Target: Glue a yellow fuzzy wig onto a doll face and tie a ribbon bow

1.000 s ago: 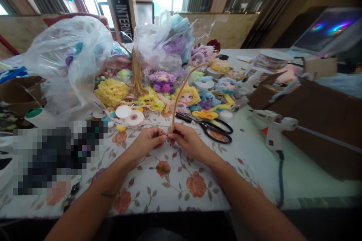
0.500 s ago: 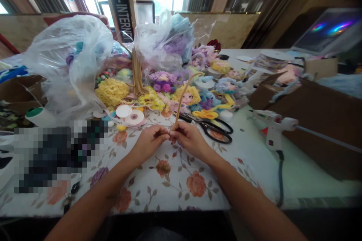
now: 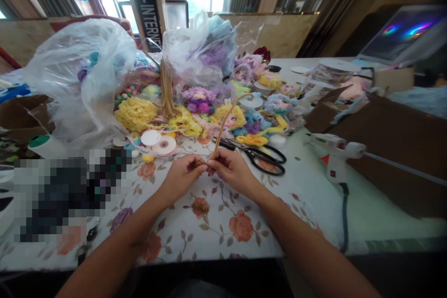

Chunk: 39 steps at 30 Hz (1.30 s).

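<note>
A thin tan pipe cleaner rises from between my hands, its top curling over to the right. My right hand is closed, pinching it near the lower end between thumb and fingers. Against it, my left hand is also closed, its fingertips pinched at that lower end, which the fingers mostly hide. Just beyond my right hand lie black-handled scissors on the floral tablecloth. A bundle of similar tan pipe cleaners stands farther back.
Plush doll heads, yellow fluffy yarn and ribbon spools crowd the far side, beneath clear plastic bags. At right, a white glue gun with its cord stands before a cardboard box. A blurred-out patch covers the left.
The whole view has shifted slightly to the left. My hands keep nearly the same pinch on the pipe cleaner, with only slight finger movement.
</note>
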Tool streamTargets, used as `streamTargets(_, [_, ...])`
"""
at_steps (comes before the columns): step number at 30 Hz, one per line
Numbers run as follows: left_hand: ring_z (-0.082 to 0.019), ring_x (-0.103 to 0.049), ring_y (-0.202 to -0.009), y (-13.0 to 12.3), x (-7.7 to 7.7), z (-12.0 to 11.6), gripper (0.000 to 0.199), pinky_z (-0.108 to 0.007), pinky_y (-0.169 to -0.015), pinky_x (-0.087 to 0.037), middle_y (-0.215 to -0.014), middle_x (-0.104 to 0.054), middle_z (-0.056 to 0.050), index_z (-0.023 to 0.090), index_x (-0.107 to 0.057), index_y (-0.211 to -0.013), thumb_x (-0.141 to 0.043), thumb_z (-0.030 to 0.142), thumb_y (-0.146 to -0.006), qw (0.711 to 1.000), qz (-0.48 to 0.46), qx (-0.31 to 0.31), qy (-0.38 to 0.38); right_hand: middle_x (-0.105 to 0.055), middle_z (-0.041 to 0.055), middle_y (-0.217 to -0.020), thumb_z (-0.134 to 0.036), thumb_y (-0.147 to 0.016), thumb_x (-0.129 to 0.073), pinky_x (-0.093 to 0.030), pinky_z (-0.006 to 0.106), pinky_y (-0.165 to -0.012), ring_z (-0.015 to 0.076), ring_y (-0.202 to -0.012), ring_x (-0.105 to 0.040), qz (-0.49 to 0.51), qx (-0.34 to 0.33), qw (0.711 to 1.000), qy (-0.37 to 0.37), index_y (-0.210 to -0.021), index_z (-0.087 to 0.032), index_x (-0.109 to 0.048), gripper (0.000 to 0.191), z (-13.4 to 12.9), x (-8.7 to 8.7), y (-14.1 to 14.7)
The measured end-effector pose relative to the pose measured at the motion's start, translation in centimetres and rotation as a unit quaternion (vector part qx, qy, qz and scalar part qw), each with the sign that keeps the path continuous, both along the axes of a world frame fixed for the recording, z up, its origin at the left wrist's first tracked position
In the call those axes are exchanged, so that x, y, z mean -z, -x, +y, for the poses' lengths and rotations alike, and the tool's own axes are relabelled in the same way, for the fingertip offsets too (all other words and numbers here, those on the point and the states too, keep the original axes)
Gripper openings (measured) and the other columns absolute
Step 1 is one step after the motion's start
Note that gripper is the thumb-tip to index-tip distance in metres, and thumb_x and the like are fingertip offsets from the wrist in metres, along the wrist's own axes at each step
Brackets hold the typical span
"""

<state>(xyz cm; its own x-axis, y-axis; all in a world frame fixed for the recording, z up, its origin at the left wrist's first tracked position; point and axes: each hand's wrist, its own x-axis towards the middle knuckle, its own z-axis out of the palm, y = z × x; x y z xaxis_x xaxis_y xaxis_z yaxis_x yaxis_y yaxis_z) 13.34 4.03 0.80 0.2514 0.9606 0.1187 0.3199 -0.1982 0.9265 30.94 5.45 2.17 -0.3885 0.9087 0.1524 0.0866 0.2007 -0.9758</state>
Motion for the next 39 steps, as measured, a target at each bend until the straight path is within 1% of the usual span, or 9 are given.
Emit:
streamTargets(7, [-0.014, -0.055, -0.068, -0.2, -1.3, -0.7, 0.008, -0.026, -0.067, -0.042, -0.073, -0.062, -0.001, 0.019, -0.06, -0.077, -0.055, 0.021, -0.083, 0.988, 0.075, -0.011, -0.135, -0.066, 0.0011, -0.069, -0.035, -0.074, -0.071, -0.051, 0.026, -0.06, 0.0132, -0.063, -0.063, 0.092, -0.038, 0.99, 0.097, -0.08, -0.016, -0.061, 0.022, -0.2, -1.1, -0.5])
streamTargets(13, [-0.016, -0.057, -0.076, -0.3, -1.8, -1.4, 0.007, -0.028, -0.071, -0.044, -0.08, -0.064, -0.003, 0.02, -0.058, -0.079, -0.054, 0.019, -0.084, 0.982, 0.047, -0.004, -0.183, -0.06, -0.0033, -0.063, -0.031, -0.067, -0.076, -0.043, 0.021, -0.052, 0.0085, -0.054, -0.055, 0.152, 0.006, 0.979, 0.138, -0.075, -0.017, -0.062, 0.021, -0.3, -0.9, -0.2])
streamTargets(19, [-0.015, -0.056, -0.07, -0.5, -1.8, -1.6, 0.005, -0.026, -0.064, -0.044, -0.08, -0.063, -0.003, 0.02, -0.058, -0.078, -0.058, 0.022, -0.083, 0.99, -0.026, -0.022, -0.136, -0.056, -0.0046, -0.061, -0.033, -0.067, -0.076, -0.038, 0.019, -0.047, 0.0074, -0.05, -0.05, 0.188, 0.022, 0.965, 0.183, -0.075, -0.019, -0.056, 0.026, -0.6, 0.1, 1.1])
streamTargets(24, [-0.01, -0.047, -0.054, -0.8, -1.6, -1.3, 0.007, -0.022, -0.051, -0.038, -0.066, -0.054, 0.002, 0.018, -0.058, -0.079, -0.06, 0.025, -0.08, 0.989, -0.097, -0.09, -0.061, -0.055, -0.0046, -0.06, -0.034, -0.071, -0.072, -0.038, 0.02, -0.048, 0.0087, -0.051, -0.051, 0.197, 0.047, 0.958, 0.201, -0.076, -0.02, -0.054, 0.024, -1.3, 0.5, 2.1])
streamTargets(27, [-0.009, -0.045, -0.052, -0.9, -1.4, -0.9, 0.01, -0.022, -0.049, -0.037, -0.063, -0.053, 0.003, 0.018, -0.057, -0.081, -0.06, 0.027, -0.08, 0.982, -0.122, -0.136, -0.037, -0.056, -0.0035, -0.059, -0.035, -0.076, -0.068, -0.04, 0.021, -0.05, 0.0108, -0.053, -0.053, 0.14, 0.079, 0.978, 0.136, -0.075, -0.02, -0.055, 0.02, -1.7, 0.7, 2.4])
streamTargets(30, [-0.014, -0.056, -0.068, -0.9, -1.2, -0.5, 0.009, -0.026, -0.064, -0.045, -0.076, -0.062, -0.001, 0.018, -0.058, -0.083, -0.059, 0.026, -0.081, 0.977, -0.091, -0.175, -0.078, -0.061, -0.0007, -0.062, -0.035, -0.082, -0.061, -0.044, 0.025, -0.055, 0.0132, -0.056, -0.055, 0.012, 0.105, 0.994, -0.002, -0.075, -0.021, -0.061, 0.016, -1.9, 1.0, 2.3])
streamTargets(32, [-0.016, -0.059, -0.077, -0.8, -1.1, -0.3, 0.008, -0.029, -0.073, -0.045, -0.081, -0.063, -0.002, 0.018, -0.059, -0.084, -0.057, 0.025, -0.083, 0.972, -0.044, -0.197, -0.124, -0.066, 0.0012, -0.07, -0.033, -0.086, -0.057, -0.046, 0.028, -0.061, 0.0155, -0.063, -0.059, -0.058, 0.121, 0.985, -0.105, -0.081, -0.022, -0.065, 0.014, -2.0, 1.2, 2.0])
streamTargets(35, [-0.017, -0.058, -0.077, -0.7, -1.0, -0.2, 0.007, -0.03, -0.073, -0.044, -0.079, -0.063, -0.003, 0.019, -0.059, -0.081, -0.055, 0.023, -0.084, 0.96, 0.029, -0.198, -0.194, -0.071, 0.0033, -0.081, -0.029, -0.088, -0.055, -0.048, 0.03, -0.069, 0.0178, -0.072, -0.064, -0.12, 0.144, 0.956, -0.228, -0.089, -0.024, -0.068, 0.013, -2.0, 1.1, 1.6])
streamTargets(39, [-0.018, -0.056, -0.079, -0.8, -0.8, -0.2, 0.013, -0.03, -0.073, -0.044, -0.08, -0.061, -0.005, 0.019, -0.058, -0.081, -0.047, 0.019, -0.088, 0.945, 0.101, -0.152, -0.27, -0.072, 0.0042, -0.087, -0.022, -0.088, -0.055, -0.049, 0.03, -0.074, 0.0184, -0.078, -0.066, -0.138, 0.164, 0.928, -0.305, -0.089, -0.023, -0.068, 0.013, -1.9, 0.7, 1.1])
